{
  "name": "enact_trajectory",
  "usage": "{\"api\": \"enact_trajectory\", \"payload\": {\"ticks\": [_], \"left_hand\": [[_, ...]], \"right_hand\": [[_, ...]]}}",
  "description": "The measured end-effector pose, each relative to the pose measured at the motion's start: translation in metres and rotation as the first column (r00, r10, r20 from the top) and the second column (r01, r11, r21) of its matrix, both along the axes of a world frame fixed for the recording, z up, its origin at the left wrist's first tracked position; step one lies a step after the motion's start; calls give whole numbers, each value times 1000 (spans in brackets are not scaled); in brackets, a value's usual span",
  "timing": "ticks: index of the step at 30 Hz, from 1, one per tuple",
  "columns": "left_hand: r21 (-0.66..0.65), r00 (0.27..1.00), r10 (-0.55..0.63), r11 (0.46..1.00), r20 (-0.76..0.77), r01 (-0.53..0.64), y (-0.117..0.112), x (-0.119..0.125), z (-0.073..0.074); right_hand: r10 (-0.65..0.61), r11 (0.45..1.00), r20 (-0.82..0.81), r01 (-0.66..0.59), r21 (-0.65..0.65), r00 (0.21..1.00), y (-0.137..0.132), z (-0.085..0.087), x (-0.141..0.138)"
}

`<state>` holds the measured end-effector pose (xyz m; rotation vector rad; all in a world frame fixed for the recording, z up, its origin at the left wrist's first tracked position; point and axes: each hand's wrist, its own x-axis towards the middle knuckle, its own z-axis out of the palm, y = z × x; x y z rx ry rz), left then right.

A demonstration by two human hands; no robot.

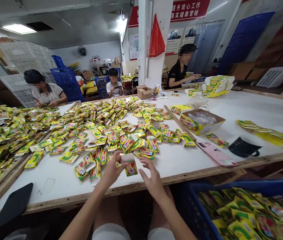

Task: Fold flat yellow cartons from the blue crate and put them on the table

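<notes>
My left hand [112, 170] pinches a small yellow-green packet [130, 166] by its white top flap, just above the near edge of the white table [181, 160]. My right hand [151, 175] hovers right beside the packet, fingers curled loosely toward it, possibly touching its right edge. A wide heap of the same yellow-green packets [111, 130] spreads over the table just beyond both hands.
A blue crate [246, 210] full of packets sits at lower right. A pink phone [216, 154], a black cup [242, 147] and an open cardboard box [202, 121] lie to the right. Three other people work at the table's far side. A black object [12, 205] lies at lower left.
</notes>
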<state>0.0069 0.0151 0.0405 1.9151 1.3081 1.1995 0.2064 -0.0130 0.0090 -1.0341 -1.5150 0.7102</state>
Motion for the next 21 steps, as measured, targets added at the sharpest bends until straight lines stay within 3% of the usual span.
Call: {"api": "enact_trajectory", "payload": {"ticks": [4,7,11,16,21], "left_hand": [[-102,951,-15,994,308,48,-14,29,-35],[-136,914,-14,988,406,75,-17,35,-49],[-128,905,29,991,425,29,-17,35,-54],[-138,957,7,990,291,34,-15,33,-51],[-38,957,17,999,289,-7,-10,40,-49]], "right_hand": [[131,984,-111,-143,-107,985,15,-20,-15],[141,980,-107,-154,-127,984,21,-26,-11],[159,977,-78,-168,-131,984,27,-24,-2],[226,968,70,-216,-129,972,34,-13,4],[139,990,63,-136,-41,988,41,-9,0]]}}
